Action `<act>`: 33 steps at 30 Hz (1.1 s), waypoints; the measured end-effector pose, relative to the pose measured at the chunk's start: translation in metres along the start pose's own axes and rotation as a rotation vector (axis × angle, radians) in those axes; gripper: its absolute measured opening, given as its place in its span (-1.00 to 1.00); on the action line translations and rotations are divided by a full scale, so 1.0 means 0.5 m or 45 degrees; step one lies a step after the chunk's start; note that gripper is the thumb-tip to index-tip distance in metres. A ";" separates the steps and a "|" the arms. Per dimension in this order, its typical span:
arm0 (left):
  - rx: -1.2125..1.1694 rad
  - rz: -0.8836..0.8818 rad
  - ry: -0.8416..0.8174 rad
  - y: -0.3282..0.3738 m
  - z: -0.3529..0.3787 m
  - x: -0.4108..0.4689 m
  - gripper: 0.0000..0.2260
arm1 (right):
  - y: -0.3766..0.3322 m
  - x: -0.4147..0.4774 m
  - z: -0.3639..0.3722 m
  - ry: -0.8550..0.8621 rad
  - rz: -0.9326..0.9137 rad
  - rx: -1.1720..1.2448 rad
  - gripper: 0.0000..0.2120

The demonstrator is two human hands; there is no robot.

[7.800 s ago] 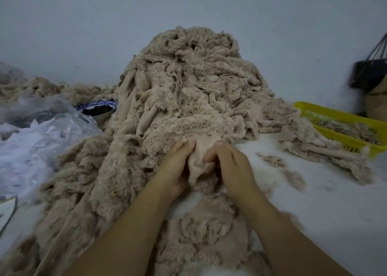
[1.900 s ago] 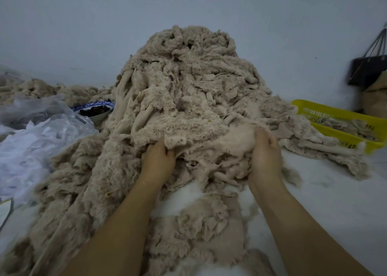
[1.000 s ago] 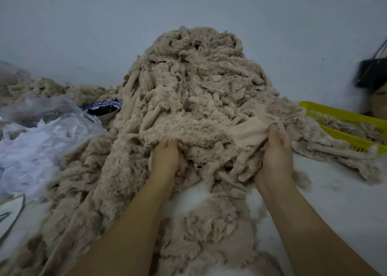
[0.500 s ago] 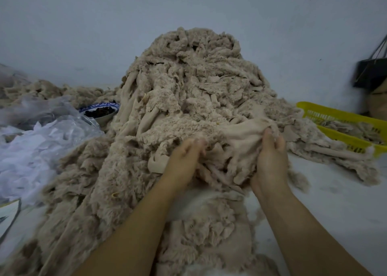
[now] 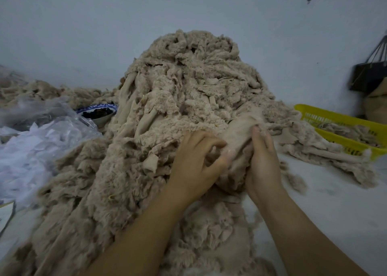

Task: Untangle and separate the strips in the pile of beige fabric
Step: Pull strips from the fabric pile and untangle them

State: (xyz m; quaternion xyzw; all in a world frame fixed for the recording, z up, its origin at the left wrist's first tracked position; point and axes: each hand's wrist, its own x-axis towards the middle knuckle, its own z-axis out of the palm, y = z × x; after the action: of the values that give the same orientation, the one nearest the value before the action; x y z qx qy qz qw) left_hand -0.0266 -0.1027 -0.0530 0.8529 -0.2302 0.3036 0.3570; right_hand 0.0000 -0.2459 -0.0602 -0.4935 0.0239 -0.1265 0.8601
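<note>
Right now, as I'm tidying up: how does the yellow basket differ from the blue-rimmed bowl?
The yellow basket is slotted plastic, right of the fabric pile, holding beige scraps. The blue-rimmed bowl is round, left of the pile, holding something dark. Both sit at the pile's edge.

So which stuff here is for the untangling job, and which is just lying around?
For the job: fabric pile, the strip being gripped, left hand, right hand.
Lying about: bowl, plastic bags, black bag, yellow basket holding scraps.
</note>
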 end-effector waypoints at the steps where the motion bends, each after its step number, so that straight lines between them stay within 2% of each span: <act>1: 0.001 -0.105 -0.101 0.002 0.005 0.001 -0.49 | 0.001 -0.006 0.005 -0.059 -0.013 -0.025 -0.84; 3: 0.060 -0.188 -0.241 -0.012 0.021 0.001 -0.53 | 0.004 -0.016 0.013 -0.188 -0.022 -0.093 -0.82; 5: -0.037 -0.114 -0.174 -0.022 0.025 0.002 -0.79 | 0.010 -0.024 0.014 -0.331 -0.074 -0.206 -0.60; 6: -0.149 -0.154 -0.114 -0.026 0.023 0.003 -0.84 | 0.013 -0.027 0.014 -0.431 -0.125 -0.302 -0.62; 9: -0.684 -0.621 0.080 -0.031 0.000 0.008 -0.74 | 0.016 -0.040 0.017 -0.638 -0.201 -0.738 -0.84; 11: -1.102 -0.846 0.236 -0.042 -0.015 0.017 -0.76 | 0.025 -0.034 0.013 -0.591 -0.252 -1.006 -0.94; 12: -1.286 -0.906 0.332 -0.049 -0.024 0.023 -0.76 | 0.029 -0.029 0.009 -0.530 -0.284 -1.060 -0.86; 14: -1.585 -0.981 0.467 -0.058 -0.038 0.034 -0.76 | 0.030 -0.019 0.001 -0.370 -0.331 -1.035 -0.74; 16: -1.832 -0.999 0.505 -0.060 -0.046 0.036 -0.74 | 0.023 -0.011 -0.002 -0.243 -0.344 -0.933 -0.72; 19: -2.042 -1.040 0.610 -0.065 -0.051 0.040 -0.65 | 0.015 -0.013 -0.001 -0.232 -0.334 -0.844 -0.74; 21: -1.960 -1.051 0.580 -0.066 -0.046 0.040 -0.76 | 0.010 -0.015 -0.001 -0.236 -0.360 -0.789 -0.75; 22: -1.808 -1.014 0.526 -0.066 -0.043 0.039 -0.82 | 0.008 -0.015 -0.001 -0.235 -0.373 -0.734 -0.77; 23: -1.568 -0.950 0.440 -0.070 -0.037 0.036 -0.78 | 0.004 -0.016 0.001 -0.230 -0.379 -0.672 -0.78; 26: -0.744 -0.617 0.003 -0.061 -0.023 0.022 -0.65 | -0.001 -0.019 0.005 -0.226 -0.378 -0.514 -0.83; 28: -0.437 -0.387 -0.249 -0.050 -0.004 0.014 -0.69 | -0.001 -0.020 0.008 -0.255 -0.339 -0.435 -0.85; 30: -0.336 -0.291 -0.258 -0.044 0.006 0.010 -0.82 | 0.001 -0.022 0.012 -0.291 -0.291 -0.421 -0.86; 31: -0.394 -0.329 -0.183 -0.045 0.007 0.008 -0.78 | 0.002 -0.022 0.014 -0.293 -0.274 -0.409 -0.86; 33: -0.809 -0.602 -0.027 -0.039 -0.008 0.012 -0.76 | 0.005 -0.018 0.014 -0.279 -0.262 -0.395 -0.83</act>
State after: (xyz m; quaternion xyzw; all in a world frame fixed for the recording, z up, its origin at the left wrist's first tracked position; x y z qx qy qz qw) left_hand -0.0118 -0.0885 -0.0558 0.7325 -0.1138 0.1178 0.6608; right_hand -0.0068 -0.2366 -0.0597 -0.6308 -0.1011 -0.1542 0.7537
